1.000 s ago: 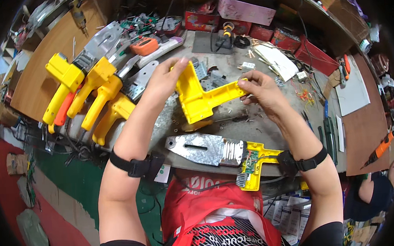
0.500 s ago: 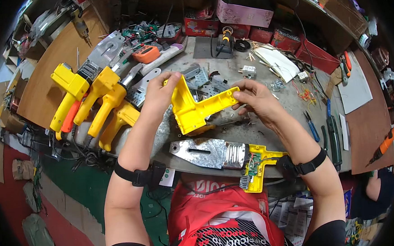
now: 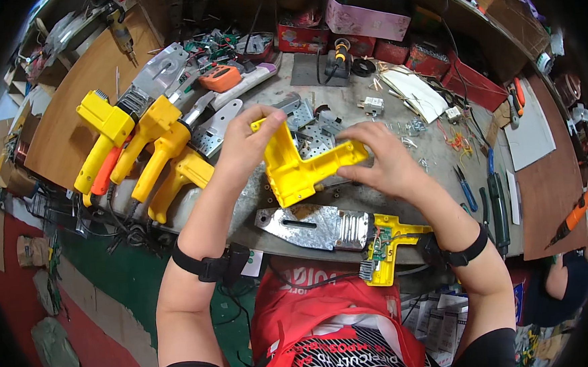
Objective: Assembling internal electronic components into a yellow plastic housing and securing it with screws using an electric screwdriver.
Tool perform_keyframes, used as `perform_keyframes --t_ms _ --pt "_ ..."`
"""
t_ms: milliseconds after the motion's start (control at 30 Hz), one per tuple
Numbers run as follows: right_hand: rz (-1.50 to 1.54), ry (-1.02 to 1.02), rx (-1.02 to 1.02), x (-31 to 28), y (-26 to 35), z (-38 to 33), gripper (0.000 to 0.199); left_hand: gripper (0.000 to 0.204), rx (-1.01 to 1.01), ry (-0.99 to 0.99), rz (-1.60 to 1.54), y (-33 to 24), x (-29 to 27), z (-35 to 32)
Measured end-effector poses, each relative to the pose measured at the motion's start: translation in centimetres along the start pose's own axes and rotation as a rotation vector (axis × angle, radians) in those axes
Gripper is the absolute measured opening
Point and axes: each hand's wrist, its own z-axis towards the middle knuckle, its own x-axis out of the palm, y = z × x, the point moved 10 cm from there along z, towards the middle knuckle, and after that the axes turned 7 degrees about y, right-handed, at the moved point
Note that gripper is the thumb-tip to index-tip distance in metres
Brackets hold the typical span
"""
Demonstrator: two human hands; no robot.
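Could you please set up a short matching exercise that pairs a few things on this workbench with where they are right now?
Things:
1. yellow housing shell
2. opened tool half with circuit board
3. orange meter
4. blue-handled pliers

Places:
A. far side of the bench, left of centre
B. held between left hand and right hand
C. right of the right forearm
D. near bench edge, by the right wrist

Pairs: 1-B, 2-D, 3-A, 4-C

Yellow housing shell [image 3: 300, 166]: moulded plastic, smooth, slightly glossy. Flat plate [image 3: 313, 226] near the desk edge: bare metal, dull silver, finely ribbed at one end. Desk [image 3: 434, 158]: grey, worn, rough-looking surface. Side panels [image 3: 68, 120]: brown wood board, matt. Wrist bands [image 3: 208, 266]: black cloth.
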Motion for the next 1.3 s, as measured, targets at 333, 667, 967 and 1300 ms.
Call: perform_keyframes --t_ms 333,667,967,1300 --pt "0.052 0.093 -0.014 1.4 -0.2 -0.4 0.041 0.062 -0.084 0.093 -0.006 0.9 1.5 -1.1" --pt "0.25 0.005 0.087 1.5 -2.1 -1.8 0.039 0.032 -0.016 -0.018 0.125 1.5 2.2 -1.6" --pt "0.992 0.188 0.415 2.9 -3.1 -3.3 0.037 0.036 -0.03 -0.09 0.079 0.4 2.5 -2.6" --pt "0.969 0.156 0.519 3.1 -3.8 -3.4 0.035 0.082 -0.18 0.343 -0.361 1.2 4.6 -4.9"
